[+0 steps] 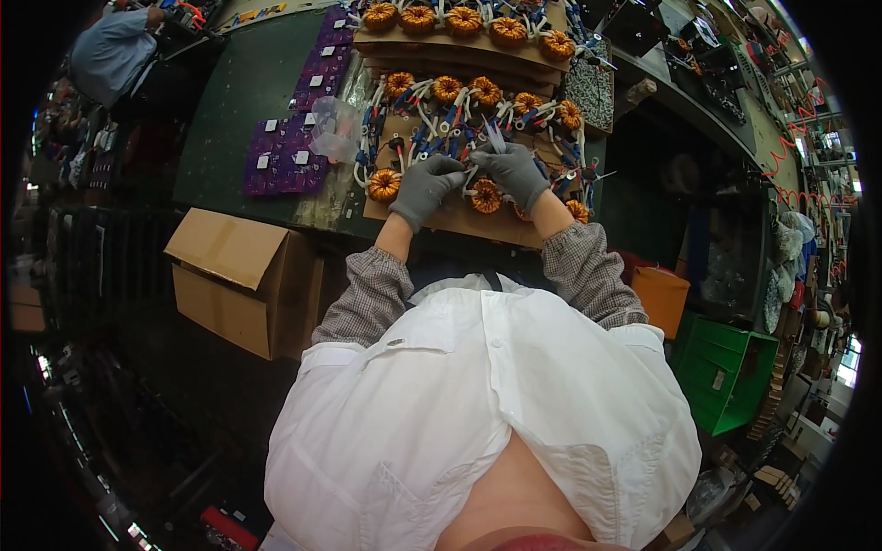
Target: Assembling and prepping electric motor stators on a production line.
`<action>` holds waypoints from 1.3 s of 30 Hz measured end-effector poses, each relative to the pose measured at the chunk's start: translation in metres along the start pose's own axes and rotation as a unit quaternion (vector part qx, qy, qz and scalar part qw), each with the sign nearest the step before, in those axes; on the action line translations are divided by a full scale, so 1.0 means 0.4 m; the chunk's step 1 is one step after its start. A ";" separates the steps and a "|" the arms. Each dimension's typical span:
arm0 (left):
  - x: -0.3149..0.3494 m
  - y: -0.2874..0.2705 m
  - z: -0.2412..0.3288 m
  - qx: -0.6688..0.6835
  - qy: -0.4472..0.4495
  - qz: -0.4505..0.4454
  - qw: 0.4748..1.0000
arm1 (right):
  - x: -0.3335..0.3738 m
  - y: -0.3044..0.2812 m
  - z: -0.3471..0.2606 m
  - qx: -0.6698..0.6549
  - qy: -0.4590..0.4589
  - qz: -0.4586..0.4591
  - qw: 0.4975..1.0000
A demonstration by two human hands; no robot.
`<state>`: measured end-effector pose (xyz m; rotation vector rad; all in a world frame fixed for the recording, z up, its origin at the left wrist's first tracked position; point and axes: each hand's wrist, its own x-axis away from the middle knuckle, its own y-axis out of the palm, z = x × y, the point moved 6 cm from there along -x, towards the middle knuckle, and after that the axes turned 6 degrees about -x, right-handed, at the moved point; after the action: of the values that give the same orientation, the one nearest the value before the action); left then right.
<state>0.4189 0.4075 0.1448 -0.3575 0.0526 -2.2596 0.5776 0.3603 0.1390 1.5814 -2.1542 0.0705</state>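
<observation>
Both hands wear grey gloves and meet over a cardboard sheet [450, 220] covered with copper-wound toroid coils. My left hand [428, 190] is closed in a pinch, its fingertips close to those of my right hand; what they hold is too small to make out. My right hand [516, 173] is closed too, and thin whitish pointed strips [496, 138] stick up from it. Just below the fingertips lies a toroid coil [486, 196]. Another coil [384, 185] sits left of my left hand. White, blue and red leads with ring terminals lie around the hands.
Purple circuit boards [285, 156] lie on the dark green bench [220, 119] at left. Farther back, stacked cardboard [459, 55] carries more coils. A tray of small metal parts [589, 92] stands right. An open carton [225, 275] and green crate [721, 372] flank me. Another person [115, 55] is far left.
</observation>
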 end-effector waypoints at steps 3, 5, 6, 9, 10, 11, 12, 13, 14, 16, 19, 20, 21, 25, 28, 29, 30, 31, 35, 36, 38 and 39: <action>-0.006 0.004 -0.008 0.025 -0.032 0.042 0.998 | 0.005 0.003 0.003 -0.021 0.054 0.013 0.998; -0.008 -0.001 -0.017 0.040 -0.055 0.057 0.996 | 0.022 0.006 -0.023 -0.001 0.070 0.014 0.997; -0.013 -0.004 -0.027 0.045 -0.060 0.055 0.996 | 0.029 0.007 -0.029 0.018 0.084 0.016 0.996; -0.024 -0.008 -0.042 0.049 -0.073 0.053 0.995 | 0.015 0.008 -0.017 -0.010 0.084 0.007 0.996; -0.026 -0.008 -0.047 0.048 -0.081 0.055 0.994 | 0.013 0.003 -0.017 -0.010 0.083 0.008 0.996; -0.025 -0.007 -0.042 0.048 -0.081 0.055 0.994 | 0.013 0.003 -0.022 0.011 0.079 -0.001 0.997; -0.024 -0.006 -0.037 0.041 -0.079 0.062 0.994 | 0.011 0.003 -0.025 0.032 0.074 -0.010 0.997; -0.023 -0.006 -0.032 0.034 -0.077 0.070 0.994 | 0.000 0.000 -0.007 0.032 0.074 -0.010 0.997; -0.024 -0.003 -0.032 0.034 -0.077 0.070 0.994 | -0.006 0.017 -0.013 0.063 -0.015 -0.053 0.997; -0.030 -0.002 -0.018 -0.036 -0.034 0.081 0.995 | -0.020 0.022 -0.017 0.093 -0.104 -0.094 0.986; -0.013 -0.003 0.029 -0.146 0.023 0.142 0.979 | -0.031 0.020 -0.036 0.234 -0.104 -0.074 0.964; -0.013 -0.004 0.034 -0.146 0.023 0.142 0.979 | -0.037 0.014 -0.032 0.193 -0.059 -0.069 0.977; -0.016 0.000 0.033 -0.131 0.007 0.120 0.984 | -0.040 0.010 -0.025 0.151 -0.014 -0.064 0.986; -0.037 -0.003 -0.006 -0.038 -0.042 0.059 0.997 | -0.004 0.023 -0.054 0.044 -0.003 -0.025 0.999; -0.045 -0.006 -0.016 0.030 -0.078 0.007 0.996 | 0.013 0.022 -0.064 0.033 0.033 0.001 0.999; -0.046 -0.008 -0.014 0.030 -0.077 0.006 0.997 | 0.011 0.020 -0.061 0.023 0.055 0.002 0.998; -0.046 -0.008 -0.012 0.024 -0.081 0.001 0.996 | 0.010 0.019 -0.057 0.012 0.076 0.002 0.997; -0.046 -0.008 -0.012 0.018 -0.084 -0.004 0.996 | 0.011 0.017 -0.058 0.011 0.076 0.003 0.997; -0.047 -0.011 -0.021 0.017 -0.086 0.023 0.996 | 0.009 0.027 -0.054 0.035 0.061 -0.017 0.997; -0.049 -0.010 -0.021 0.008 -0.092 0.021 0.996 | 0.006 0.030 -0.052 0.051 0.040 -0.029 0.998; -0.049 -0.003 -0.019 0.000 -0.097 0.019 0.995 | -0.023 0.029 -0.027 0.052 -0.009 -0.048 0.997; -0.047 -0.006 -0.009 -0.065 -0.069 0.046 0.994 | -0.032 0.030 -0.030 0.054 -0.059 -0.067 0.995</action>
<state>0.4278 0.4228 0.1372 -0.5680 0.1425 -2.1409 0.5737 0.3794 0.1474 1.8301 -2.1578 0.0520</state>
